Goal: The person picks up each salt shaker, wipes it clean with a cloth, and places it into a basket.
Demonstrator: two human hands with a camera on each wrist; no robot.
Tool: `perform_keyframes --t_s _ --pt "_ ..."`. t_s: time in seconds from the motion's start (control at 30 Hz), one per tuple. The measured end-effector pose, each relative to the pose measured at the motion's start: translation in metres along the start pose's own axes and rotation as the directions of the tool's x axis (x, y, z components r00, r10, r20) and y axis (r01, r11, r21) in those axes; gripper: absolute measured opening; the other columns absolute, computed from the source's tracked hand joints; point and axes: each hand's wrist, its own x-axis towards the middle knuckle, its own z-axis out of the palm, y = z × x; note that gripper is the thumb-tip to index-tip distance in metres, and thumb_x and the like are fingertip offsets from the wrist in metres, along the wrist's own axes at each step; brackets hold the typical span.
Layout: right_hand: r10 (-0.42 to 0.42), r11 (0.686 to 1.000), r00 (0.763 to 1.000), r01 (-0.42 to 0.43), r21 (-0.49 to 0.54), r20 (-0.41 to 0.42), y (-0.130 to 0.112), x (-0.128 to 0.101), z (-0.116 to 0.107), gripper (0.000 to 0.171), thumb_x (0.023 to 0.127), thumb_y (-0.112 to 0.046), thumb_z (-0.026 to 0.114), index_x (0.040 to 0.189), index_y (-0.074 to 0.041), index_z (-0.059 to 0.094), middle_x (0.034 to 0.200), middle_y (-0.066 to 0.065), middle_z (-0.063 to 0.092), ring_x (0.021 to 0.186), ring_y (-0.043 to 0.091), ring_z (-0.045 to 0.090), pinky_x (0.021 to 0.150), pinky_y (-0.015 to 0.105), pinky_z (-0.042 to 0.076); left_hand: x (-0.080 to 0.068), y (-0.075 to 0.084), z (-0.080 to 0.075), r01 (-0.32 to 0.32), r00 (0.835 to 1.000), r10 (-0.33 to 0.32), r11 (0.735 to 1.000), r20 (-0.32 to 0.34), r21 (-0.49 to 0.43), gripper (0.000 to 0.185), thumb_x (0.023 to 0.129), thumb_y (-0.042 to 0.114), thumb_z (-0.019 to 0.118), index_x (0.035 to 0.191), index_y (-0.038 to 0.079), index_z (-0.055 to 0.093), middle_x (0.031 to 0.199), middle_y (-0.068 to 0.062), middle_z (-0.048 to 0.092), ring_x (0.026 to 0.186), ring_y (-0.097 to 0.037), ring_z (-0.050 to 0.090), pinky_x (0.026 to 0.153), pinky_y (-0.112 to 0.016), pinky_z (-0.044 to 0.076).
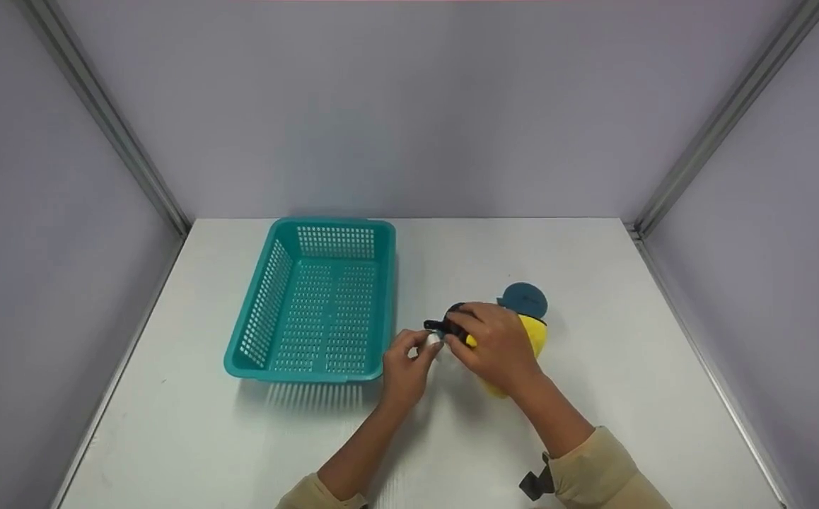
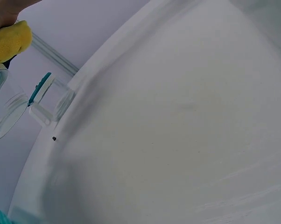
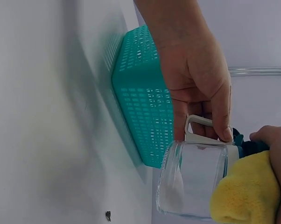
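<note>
In the right wrist view, my left hand (image 3: 194,79) pinches the white handle (image 3: 200,120) of a clear glass jar (image 3: 196,170), which lies tipped sideways in that picture. A yellow fluffy cloth (image 3: 245,191) is bunched in my right hand (image 1: 498,346), against the jar's white-rimmed top end. Dark teal shows at that end, partly covered by the cloth and fingers. From the head, both hands meet just right of the basket, and a dark tab (image 1: 434,325) pokes out between them. Behind the right hand stands a second glass jar (image 2: 56,100) with a blue-teal lid (image 1: 525,300).
A teal perforated basket (image 1: 310,379) stands left of the hands on the white table (image 1: 169,438). Grey-lilac panels (image 1: 409,106) wall in the back and sides. A small dark speck (image 3: 108,215) lies on the tabletop.
</note>
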Motion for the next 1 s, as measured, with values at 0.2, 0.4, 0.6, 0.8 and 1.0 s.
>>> perform_keyframes --t_s 0.2,0.4,0.6,0.8,1.0 --pt "0.055 0.998 0.998 -0.056 0.009 0.038 0.003 0.002 -0.001 0.034 0.092 -0.045 0.063 0.114 -0.021 0.073 0.110 -0.001 0.070 0.103 0.020 0.066 0.085 0.040 0.055 -0.001 -0.001 0.000 0.023 1.000 -0.023 1.000 -0.002 -0.012 0.013 0.089 0.018 0.073 0.101 0.014 0.073 0.085 0.002 0.062 0.082 -0.010 0.054 0.074 -0.028 0.051" --pt "0.094 0.994 0.994 -0.097 0.052 0.053 0.010 0.001 -0.003 0.033 0.091 -0.042 0.065 0.113 -0.020 0.073 0.109 -0.001 0.070 0.101 0.019 0.066 0.084 0.039 0.056 -0.001 0.001 -0.002 0.034 0.999 -0.035 0.999 -0.004 -0.036 0.013 0.088 0.018 0.074 0.100 0.014 0.073 0.086 0.001 0.063 0.081 -0.012 0.056 0.074 -0.028 0.051" --pt "0.129 0.989 0.988 -0.134 0.055 0.087 0.016 0.003 -0.004 0.033 0.092 -0.044 0.064 0.114 -0.020 0.073 0.107 -0.001 0.070 0.099 0.019 0.066 0.081 0.039 0.055 -0.001 0.002 0.000 0.027 1.000 -0.027 0.999 0.001 -0.027 0.012 0.089 0.018 0.073 0.100 0.015 0.072 0.086 0.002 0.062 0.081 -0.010 0.055 0.073 -0.025 0.051" --pt "0.142 0.987 0.982 -0.150 0.060 0.124 0.017 0.005 -0.005 0.032 0.092 -0.044 0.064 0.114 -0.022 0.072 0.106 -0.002 0.069 0.097 0.019 0.065 0.082 0.038 0.055 -0.002 0.003 0.000 0.039 0.999 -0.039 0.999 0.009 -0.007 0.012 0.089 0.015 0.073 0.101 0.016 0.073 0.086 0.004 0.062 0.082 -0.010 0.055 0.073 -0.031 0.053" --pt "0.119 0.991 0.985 -0.126 0.052 0.126 0.013 0.008 -0.006 0.033 0.091 -0.043 0.065 0.114 -0.021 0.073 0.108 -0.002 0.069 0.097 0.018 0.065 0.084 0.036 0.054 -0.002 0.003 0.001 0.044 0.999 -0.044 0.999 0.015 -0.011 0.013 0.089 0.016 0.073 0.102 0.017 0.073 0.087 0.005 0.062 0.083 -0.011 0.056 0.074 -0.029 0.053"
